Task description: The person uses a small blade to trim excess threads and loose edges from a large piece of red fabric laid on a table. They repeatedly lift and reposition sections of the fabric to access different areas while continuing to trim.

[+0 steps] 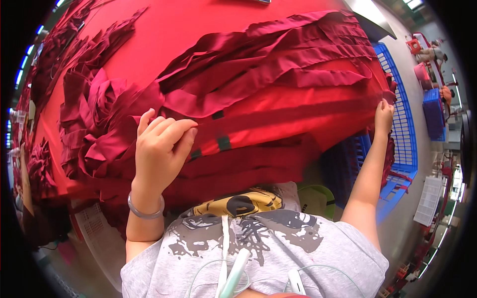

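My left hand (166, 144), with a bangle at the wrist, is raised over the near part of a red-covered table (164, 35). Its thumb and forefinger are pinched together; whatever they hold, if anything, is too small to make out. Far to the right, my right hand (383, 116) grips the end of a dark red fabric strip (318, 113) at the table's right edge. Long satiny dark red strips (258, 54) lie in folds beyond it. Left of my left hand is a crumpled heap of the same cloth (102, 107).
A blue plastic crate (400, 119) stands against the table's right side, with dark red cloth hanging into it. Small dark patches (224, 143) show near my left hand. A pale perforated basket (97, 226) sits low at the left. Another blue crate (434, 114) is farther right.
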The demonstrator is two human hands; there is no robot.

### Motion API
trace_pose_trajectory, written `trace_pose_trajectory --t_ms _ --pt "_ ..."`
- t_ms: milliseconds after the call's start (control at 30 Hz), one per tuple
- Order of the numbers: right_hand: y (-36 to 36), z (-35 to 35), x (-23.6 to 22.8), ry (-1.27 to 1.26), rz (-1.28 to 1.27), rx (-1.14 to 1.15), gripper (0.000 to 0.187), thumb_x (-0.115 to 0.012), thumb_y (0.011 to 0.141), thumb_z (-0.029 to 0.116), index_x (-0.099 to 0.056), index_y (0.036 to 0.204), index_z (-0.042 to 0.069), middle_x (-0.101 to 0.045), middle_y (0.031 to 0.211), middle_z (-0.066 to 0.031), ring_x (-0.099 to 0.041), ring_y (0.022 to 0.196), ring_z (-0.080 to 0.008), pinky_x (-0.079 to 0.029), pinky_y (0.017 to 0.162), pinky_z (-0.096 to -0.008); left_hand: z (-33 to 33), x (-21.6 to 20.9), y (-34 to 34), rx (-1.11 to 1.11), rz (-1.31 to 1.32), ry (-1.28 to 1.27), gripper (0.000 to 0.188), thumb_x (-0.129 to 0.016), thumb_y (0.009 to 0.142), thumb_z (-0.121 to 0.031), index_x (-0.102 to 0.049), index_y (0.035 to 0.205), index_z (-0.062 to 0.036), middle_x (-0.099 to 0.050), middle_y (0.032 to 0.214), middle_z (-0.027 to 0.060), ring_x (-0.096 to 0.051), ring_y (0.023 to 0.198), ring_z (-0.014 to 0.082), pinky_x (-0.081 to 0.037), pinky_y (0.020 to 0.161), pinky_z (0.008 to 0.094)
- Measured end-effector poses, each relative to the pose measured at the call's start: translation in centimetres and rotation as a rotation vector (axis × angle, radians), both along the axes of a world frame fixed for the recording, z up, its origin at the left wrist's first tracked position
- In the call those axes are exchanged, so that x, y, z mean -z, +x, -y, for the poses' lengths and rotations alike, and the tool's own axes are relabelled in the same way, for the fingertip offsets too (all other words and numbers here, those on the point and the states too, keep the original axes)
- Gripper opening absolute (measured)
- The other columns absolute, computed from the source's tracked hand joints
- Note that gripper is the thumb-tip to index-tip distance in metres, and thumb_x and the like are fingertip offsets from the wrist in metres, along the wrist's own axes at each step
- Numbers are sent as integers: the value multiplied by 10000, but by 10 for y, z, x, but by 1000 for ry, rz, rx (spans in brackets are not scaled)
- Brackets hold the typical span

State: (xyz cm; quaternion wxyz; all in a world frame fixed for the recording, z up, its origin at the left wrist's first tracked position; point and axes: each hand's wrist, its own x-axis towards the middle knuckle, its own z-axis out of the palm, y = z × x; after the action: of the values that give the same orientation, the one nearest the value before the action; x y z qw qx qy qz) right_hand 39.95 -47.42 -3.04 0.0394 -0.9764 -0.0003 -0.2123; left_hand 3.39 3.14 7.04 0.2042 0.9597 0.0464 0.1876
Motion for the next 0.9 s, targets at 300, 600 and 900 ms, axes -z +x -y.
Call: trace_pose_trajectory --t_ms 300,600,900 --pt "-7 -18 -25 22 -60 39 364 -560 899 297 -649 1198 108 -609 1137 -209 -605 1045 -372 -488 900 -446 22 22 -6 -96 -202 335 137 -676 826 -162 -650 955 -125 -592 860 27 -569 862 219 -354 921 401" --pt "-117 -145 -64 406 73 -483 423 -519 980 194 -499 1320 -55 -586 1169 -237 -584 1104 -340 -477 892 -382 39 26 -21 -133 49 439 204 -676 825 -149 -668 1028 -130 -609 1088 16 -571 1059 206 -242 1111 470" --pt "-282 -294 -61 222 -354 -1243 427 -630 836 81 -582 1247 -27 -541 807 -76 -590 713 -202 -491 552 -319 32 57 -45 36 -203 116 582 -682 788 -139 -521 1346 -130 -457 1393 135 -448 1275 325 -373 1032 493"
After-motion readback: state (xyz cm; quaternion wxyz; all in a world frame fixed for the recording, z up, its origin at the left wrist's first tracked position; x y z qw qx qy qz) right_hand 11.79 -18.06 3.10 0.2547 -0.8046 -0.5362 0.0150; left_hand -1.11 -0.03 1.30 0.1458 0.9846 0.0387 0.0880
